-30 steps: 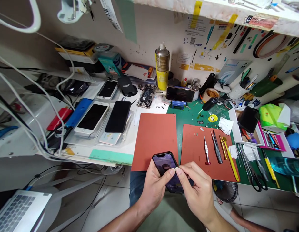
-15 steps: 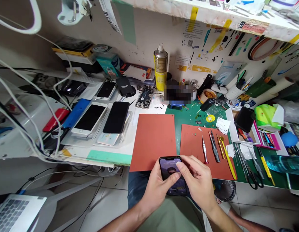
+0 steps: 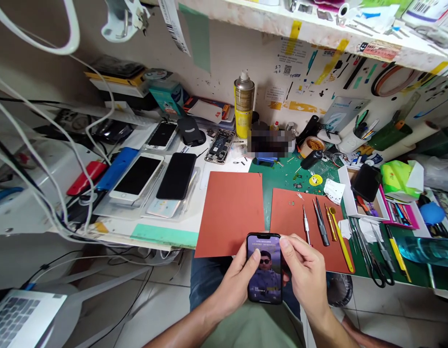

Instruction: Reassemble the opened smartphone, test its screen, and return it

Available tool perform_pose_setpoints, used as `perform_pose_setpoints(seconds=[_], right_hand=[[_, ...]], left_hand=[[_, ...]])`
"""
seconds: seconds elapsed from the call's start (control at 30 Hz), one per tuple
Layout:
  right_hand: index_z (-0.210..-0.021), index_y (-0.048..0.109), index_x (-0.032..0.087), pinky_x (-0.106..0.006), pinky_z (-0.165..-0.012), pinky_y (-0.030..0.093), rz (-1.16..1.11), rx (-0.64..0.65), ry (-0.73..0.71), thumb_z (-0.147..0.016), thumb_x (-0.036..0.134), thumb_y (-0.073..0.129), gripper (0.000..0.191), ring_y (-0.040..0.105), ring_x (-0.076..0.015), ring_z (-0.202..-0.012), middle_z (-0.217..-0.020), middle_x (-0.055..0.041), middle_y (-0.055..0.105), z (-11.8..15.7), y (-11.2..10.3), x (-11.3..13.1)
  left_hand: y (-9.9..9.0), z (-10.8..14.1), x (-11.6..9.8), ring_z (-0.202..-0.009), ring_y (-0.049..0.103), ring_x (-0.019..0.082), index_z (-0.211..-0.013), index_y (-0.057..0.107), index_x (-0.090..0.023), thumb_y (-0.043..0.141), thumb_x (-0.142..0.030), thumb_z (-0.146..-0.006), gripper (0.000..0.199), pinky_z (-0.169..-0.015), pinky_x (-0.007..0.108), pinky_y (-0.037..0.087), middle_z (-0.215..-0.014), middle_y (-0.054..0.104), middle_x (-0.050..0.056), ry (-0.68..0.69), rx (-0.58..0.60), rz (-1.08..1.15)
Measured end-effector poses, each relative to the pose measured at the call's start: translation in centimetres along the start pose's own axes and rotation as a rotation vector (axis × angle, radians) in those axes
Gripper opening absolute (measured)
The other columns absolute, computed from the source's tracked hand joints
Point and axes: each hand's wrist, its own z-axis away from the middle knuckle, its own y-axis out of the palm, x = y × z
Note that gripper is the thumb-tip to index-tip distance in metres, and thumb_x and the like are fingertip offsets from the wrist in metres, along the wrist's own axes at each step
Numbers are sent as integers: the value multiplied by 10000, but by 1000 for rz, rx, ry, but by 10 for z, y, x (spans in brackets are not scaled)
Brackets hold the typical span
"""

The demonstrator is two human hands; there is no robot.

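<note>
A smartphone [image 3: 264, 282] with a lit screen is upright above my lap, just in front of the bench edge. The screen shows a picture of a person in dark glasses. My left hand [image 3: 235, 284] is closed round the phone's left side, its thumb over the screen's left edge. At the right side, my right hand [image 3: 308, 270] grips the phone, with the thumb by the upper right corner. Most of the fingers behind the phone are hidden. Behind it lies a bare red-brown mat [image 3: 231, 212].
A second red-brown mat [image 3: 285, 217] carries a silver screwdriver [image 3: 306, 224] and a yellow tool [image 3: 341, 239]. Scissors [image 3: 379, 275] lie beside it. Several phones, including a black one [image 3: 177, 176], rest at left. A spray can [image 3: 243, 104] stands behind. White cables [image 3: 46, 130] hang at far left.
The phone has shifted slightly right and down. Both thumbs have moved off the middle of the screen to the phone's edges, so the picture shows fully.
</note>
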Motion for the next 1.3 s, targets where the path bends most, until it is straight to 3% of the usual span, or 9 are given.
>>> perform_pose_setpoints(seconds=[0.2, 0.37, 0.5, 0.63, 0.7, 0.87, 1.07, 1.3], right_hand=[[-954, 847, 199, -221, -444, 387, 3, 37, -13, -1050, 486, 688, 342, 491, -116, -591, -707, 10, 512, -2, -2, 0], [-941, 820, 192, -216, -339, 413, -103, 67, 115, -1014, 588, 696, 422, 489, -108, -507, -731, 18, 495, -2, 0, 0], [-850, 779, 189, -218, -322, 432, -162, 60, 173, -991, 611, 721, 449, 465, -91, -444, -686, 37, 463, -1, 0, -2], [-1085, 791, 207, -244, -308, 464, -255, 144, 245, -983, 631, 722, 442, 525, -98, -408, -766, 30, 545, -4, -2, -2], [-1113, 787, 201, -250, -298, 460, -248, 172, 254, -972, 632, 735, 457, 574, -114, -413, -806, 13, 591, -7, -3, -1], [-1046, 777, 188, -238, -343, 447, -247, 201, 260, -964, 611, 761, 431, 590, -122, -386, -692, 26, 634, -15, -6, -4], [-825, 718, 188, -211, -344, 384, -213, 198, 312, -861, 664, 838, 493, 496, -85, -373, -603, 38, 611, -24, -7, 0], [-754, 600, 211, -196, -315, 318, -138, 173, 357, -784, 702, 887, 570, 431, -64, -352, -580, 81, 533, -27, -8, -3]], left_hand=[[-3, 0, 1, -1037, 784, 292, -1427, 664, -279, 779, -645, -929, 629, -896, 430, 642, -1067, 806, 107, -17, -4, -30], [-2, 0, -1, -983, 790, 281, -1484, 624, -288, 769, -661, -930, 684, -859, 414, 642, -1071, 809, 108, -33, 16, -15], [10, 6, -9, -918, 792, 265, -1562, 573, -333, 800, -669, -898, 778, -837, 410, 641, -1075, 811, 88, -49, 2, 46], [22, 13, -16, -812, 787, 256, -1607, 540, -344, 696, -753, -931, 806, -790, 421, 647, -990, 806, 73, -53, -32, 138], [26, 14, -17, -765, 782, 255, -1624, 523, -342, 664, -762, -946, 810, -763, 426, 650, -957, 797, 67, -71, -36, 164], [30, 13, -18, -694, 770, 242, -1650, 482, -339, 675, -736, -950, 828, -712, 404, 649, -871, 771, 46, -94, -58, 159], [26, 11, -17, -645, 754, 233, -1709, 367, -358, 587, -745, -997, 839, -651, 389, 622, -932, 788, 63, -111, 64, 115], [18, 3, -13, -665, 762, 258, -1637, 505, -345, 617, -777, -961, 810, -643, 403, 624, -928, 794, 76, -133, 141, 55]])
